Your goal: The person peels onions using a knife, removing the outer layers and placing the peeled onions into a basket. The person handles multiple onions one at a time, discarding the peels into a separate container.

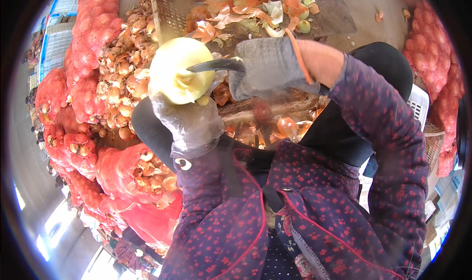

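Note:
A large peeled onion (177,64), pale yellow-white, rests in my left hand (186,119), which wears a thin clear plastic glove. Most of the left fingers are hidden under the onion. My right hand (269,68), in a grey knitted glove with an orange band at the wrist, is closed around a small knife (217,65). The knife's dark curved blade reaches left, its tip against the onion near a ragged tuft of flesh. The knife's handle is hidden inside the right glove. A curled scrap of onion (183,164) clings to my left sleeve.
A plastic crate (156,18) beyond my hands stands beside loose onion skins (243,11). Unpeeled onions (125,73) are heaped at the left, among red mesh sacks (97,25). More red sacks (427,51) stand at the right, near a white basket (419,101).

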Demonstrator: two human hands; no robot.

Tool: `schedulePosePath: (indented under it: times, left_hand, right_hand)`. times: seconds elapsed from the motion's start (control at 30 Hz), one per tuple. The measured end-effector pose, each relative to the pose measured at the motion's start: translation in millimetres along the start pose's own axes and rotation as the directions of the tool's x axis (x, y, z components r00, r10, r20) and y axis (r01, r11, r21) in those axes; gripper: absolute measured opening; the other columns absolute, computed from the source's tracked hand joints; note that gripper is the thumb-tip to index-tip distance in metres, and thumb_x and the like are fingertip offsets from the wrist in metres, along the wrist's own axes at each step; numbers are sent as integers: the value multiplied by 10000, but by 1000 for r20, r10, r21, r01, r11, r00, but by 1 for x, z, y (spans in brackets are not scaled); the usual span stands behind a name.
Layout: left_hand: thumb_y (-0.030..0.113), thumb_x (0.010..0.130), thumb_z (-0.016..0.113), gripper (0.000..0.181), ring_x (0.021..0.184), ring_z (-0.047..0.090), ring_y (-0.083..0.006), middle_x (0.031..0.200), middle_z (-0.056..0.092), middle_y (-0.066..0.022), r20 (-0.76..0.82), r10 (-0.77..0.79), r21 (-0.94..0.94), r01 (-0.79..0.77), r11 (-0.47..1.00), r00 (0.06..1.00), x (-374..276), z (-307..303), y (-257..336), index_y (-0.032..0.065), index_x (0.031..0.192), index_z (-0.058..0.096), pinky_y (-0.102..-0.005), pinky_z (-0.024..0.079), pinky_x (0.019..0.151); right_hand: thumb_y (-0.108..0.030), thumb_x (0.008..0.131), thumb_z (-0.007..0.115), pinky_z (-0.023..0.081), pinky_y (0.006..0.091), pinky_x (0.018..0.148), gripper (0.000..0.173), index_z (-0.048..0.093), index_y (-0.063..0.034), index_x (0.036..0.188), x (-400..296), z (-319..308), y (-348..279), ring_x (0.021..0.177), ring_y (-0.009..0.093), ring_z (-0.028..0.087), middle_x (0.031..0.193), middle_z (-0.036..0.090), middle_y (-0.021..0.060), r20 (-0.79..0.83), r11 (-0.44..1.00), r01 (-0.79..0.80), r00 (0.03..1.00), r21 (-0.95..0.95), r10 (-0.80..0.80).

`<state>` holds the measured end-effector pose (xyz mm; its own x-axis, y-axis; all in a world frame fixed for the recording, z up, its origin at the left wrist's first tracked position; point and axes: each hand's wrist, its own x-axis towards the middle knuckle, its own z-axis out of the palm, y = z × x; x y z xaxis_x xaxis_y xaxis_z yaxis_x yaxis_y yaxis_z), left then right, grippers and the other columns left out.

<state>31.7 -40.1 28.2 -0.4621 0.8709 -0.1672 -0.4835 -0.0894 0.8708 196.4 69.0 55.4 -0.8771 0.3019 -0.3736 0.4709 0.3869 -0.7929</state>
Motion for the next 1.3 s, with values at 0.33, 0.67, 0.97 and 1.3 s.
schedulePosePath:
  times: [0.33,0.67,0.97,1.3]
  left_hand:
    - [635,866,583,815,1155,608,-407,1323,569,-169,-19,-39,39,39,998,999,-1,-11,-9,82,1448,443,-522,561,935]
    - [705,875,556,821,855,689,-278,1192,639,-160,-127,-24,-260,-10,966,992,9,8,2,62,1381,487,-298,575,579]
    - [648,926,513,746,956,695,-297,1201,625,-156,-103,-163,-218,137,966,981,7,5,0,53,1374,476,-286,547,580]
    - [604,896,613,769,1169,618,-363,1333,559,-165,44,69,240,-77,968,997,6,9,-8,74,1428,446,-483,587,932]
  right_hand:
    - [-176,822,658,515,375,644,93,662,-120,897,-4,23,-7,667,251,638,749,650,61,48,886,48,996,461,-79]
    - [-256,926,654,549,411,643,207,742,-71,951,4,8,-1,695,282,697,723,705,101,-399,949,278,895,149,-199]
    - [-322,863,677,545,415,629,226,728,-111,924,17,26,20,689,310,688,726,695,93,-308,725,242,785,-645,-537]
    - [-139,876,716,440,255,402,639,497,-163,1476,-26,-18,-17,472,119,532,645,627,34,-221,501,86,951,861,216]
